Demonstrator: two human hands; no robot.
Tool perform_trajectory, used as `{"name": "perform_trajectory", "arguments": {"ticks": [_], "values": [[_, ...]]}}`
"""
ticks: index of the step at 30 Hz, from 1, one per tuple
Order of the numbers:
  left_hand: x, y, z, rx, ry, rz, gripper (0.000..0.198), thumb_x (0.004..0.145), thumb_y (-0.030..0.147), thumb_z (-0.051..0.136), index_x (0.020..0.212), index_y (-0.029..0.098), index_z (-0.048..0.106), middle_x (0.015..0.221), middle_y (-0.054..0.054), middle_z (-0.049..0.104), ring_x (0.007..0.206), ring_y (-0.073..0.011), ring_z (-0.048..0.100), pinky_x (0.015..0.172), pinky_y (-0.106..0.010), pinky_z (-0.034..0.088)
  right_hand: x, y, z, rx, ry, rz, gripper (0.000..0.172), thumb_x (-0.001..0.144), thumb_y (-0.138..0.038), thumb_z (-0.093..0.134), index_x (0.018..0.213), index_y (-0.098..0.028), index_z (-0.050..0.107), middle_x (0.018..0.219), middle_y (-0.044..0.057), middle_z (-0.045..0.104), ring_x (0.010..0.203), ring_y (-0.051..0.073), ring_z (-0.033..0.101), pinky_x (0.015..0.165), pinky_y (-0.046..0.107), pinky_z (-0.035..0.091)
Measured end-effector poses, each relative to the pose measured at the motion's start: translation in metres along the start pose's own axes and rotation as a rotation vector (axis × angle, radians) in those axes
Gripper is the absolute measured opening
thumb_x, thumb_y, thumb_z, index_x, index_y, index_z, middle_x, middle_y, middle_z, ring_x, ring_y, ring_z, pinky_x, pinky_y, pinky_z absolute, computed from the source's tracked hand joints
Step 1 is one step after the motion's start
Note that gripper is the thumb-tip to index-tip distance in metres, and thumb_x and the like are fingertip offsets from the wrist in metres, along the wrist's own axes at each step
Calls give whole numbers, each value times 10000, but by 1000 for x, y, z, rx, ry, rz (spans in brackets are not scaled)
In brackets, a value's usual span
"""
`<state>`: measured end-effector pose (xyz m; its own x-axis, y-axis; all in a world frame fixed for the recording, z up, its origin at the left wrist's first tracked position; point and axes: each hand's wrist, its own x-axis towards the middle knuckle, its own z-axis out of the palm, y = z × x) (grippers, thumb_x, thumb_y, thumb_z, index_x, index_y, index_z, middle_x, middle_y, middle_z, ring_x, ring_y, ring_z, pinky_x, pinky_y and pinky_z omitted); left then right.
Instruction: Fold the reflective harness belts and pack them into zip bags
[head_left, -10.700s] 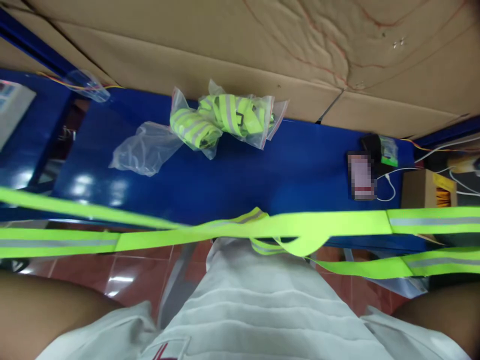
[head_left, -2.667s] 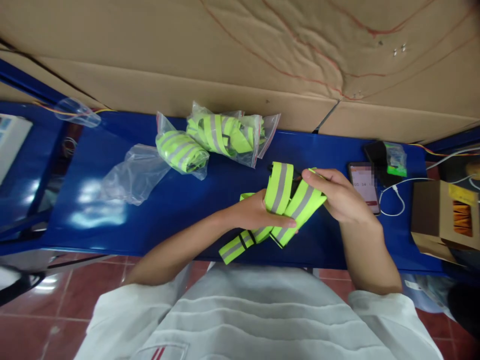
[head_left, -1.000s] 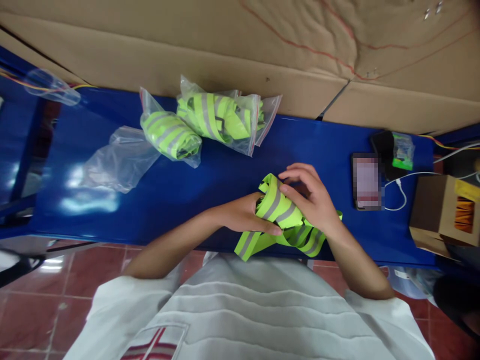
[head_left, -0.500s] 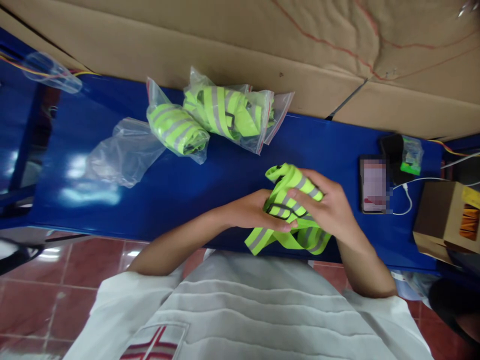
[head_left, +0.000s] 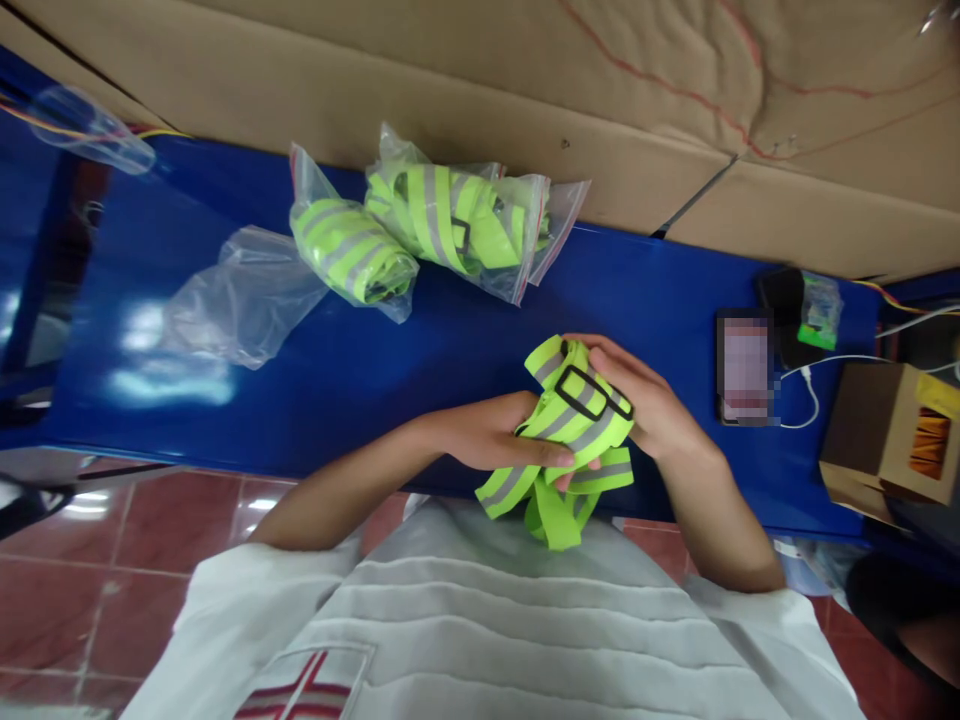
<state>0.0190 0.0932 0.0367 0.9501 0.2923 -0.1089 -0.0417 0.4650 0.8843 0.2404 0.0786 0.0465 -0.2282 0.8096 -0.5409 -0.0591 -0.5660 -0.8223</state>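
Note:
A bundle of neon yellow-green reflective strap [head_left: 577,430] with grey stripes and black plastic buckles is held between both my hands, near the front edge of the table. My left hand [head_left: 514,430] grips its lower left side, the thumb lying across the front. My right hand [head_left: 630,390] closes around the upper right side, its fingers partly behind the bundle. Loose strap ends hang below toward my shirt. Farther back lie clear zip bags with rolled straps of the same kind, one bag on the left [head_left: 352,250] and a bigger bagged bundle [head_left: 461,220] beside it.
An unfilled-looking clear plastic bag [head_left: 251,295] lies on the blue table [head_left: 360,390] at left. A clear plastic cup [head_left: 97,130] is at the far left. On the right are a phone [head_left: 744,365] with a white cable, a green-marked packet [head_left: 820,310] and a cardboard box [head_left: 889,430].
The strap bundle has turned in my hands, so a black buckle now faces up on its front. My right thumb has moved up off the front, and the loose ends hang lower.

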Motion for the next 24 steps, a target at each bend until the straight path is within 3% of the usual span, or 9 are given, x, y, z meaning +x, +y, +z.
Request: {"name": "perform_trajectory", "arguments": {"ticks": [3, 6, 9, 12, 15, 18, 21, 24], "values": [[0, 2, -2, -13, -8, -8, 316, 1052, 405, 661, 1201, 146, 761, 953, -93, 796, 967, -214, 765, 926, -311, 621, -4, 10, 1, -212, 98, -191, 443, 961, -617, 719, 1221, -259, 718, 1151, 32, 774, 999, 172, 735, 813, 257, 605], [0, 4, -6, 11, 11, -19, 331, 1052, 436, 658, 1200, 154, 749, 1006, -94, 794, 957, -207, 764, 911, -303, 620, -16, 7, -1, -266, -132, -154, 577, 1040, -724, 497, 1256, -242, 730, 1085, 57, 789, 899, 188, 765, 749, 287, 617], [2, 4, -9, 101, 7, 10, 347, 1054, 470, 647, 1078, 144, 764, 1022, -104, 792, 942, -194, 748, 877, -272, 603, -27, 2, 3, -288, -292, -60, 660, 940, -668, 719, 1452, -273, 589, 1107, 46, 789, 752, 203, 784, 660, 317, 635], [6, -2, -6, 79, 40, -2, 343, 1014, 471, 711, 1011, 134, 773, 1025, -113, 795, 954, -201, 744, 876, -279, 601, -31, 0, 11, -354, -151, -68, 620, 873, -515, 850, 1384, -270, 601, 1047, 20, 784, 630, 181, 749, 593, 309, 621], [12, -11, 1, -155, 83, -82, 334, 920, 441, 831, 1033, 132, 773, 1007, -110, 798, 977, -226, 764, 932, -334, 613, -32, 0, 13, -466, 36, -205, 484, 885, -472, 842, 1296, -278, 676, 1023, 15, 777, 667, 173, 729, 606, 298, 603], [16, -17, 9, -328, 120, -158, 428, 826, 440, 911, 1108, 156, 761, 1031, -94, 800, 981, -246, 777, 941, -384, 620, -30, -5, 5, -489, 109, -260, 433, 890, -481, 834, 1251, -279, 707, 943, -5, 758, 623, 155, 675, 555, 284, 554], [15, -14, 11, -250, 164, -171, 488, 787, 416, 940, 1158, 160, 753, 1039, -72, 794, 952, -234, 764, 938, -382, 609, -27, -14, -11, -463, 194, -363, 388, 865, -519, 853, 1114, -247, 734, 905, -1, 742, 721, 175, 689, 632, 298, 572], [12, -6, 9, -140, 191, -93, 470, 810, 342, 924, 1197, 162, 726, 1012, -43, 780, 901, -195, 735, 915, -340, 592, -25, -21, -26, -376, 304, -407, 358, 883, -553, 836, 1062, -257, 743, 1004, 22, 759, 870, 218, 722, 754, 350, 615]]}}
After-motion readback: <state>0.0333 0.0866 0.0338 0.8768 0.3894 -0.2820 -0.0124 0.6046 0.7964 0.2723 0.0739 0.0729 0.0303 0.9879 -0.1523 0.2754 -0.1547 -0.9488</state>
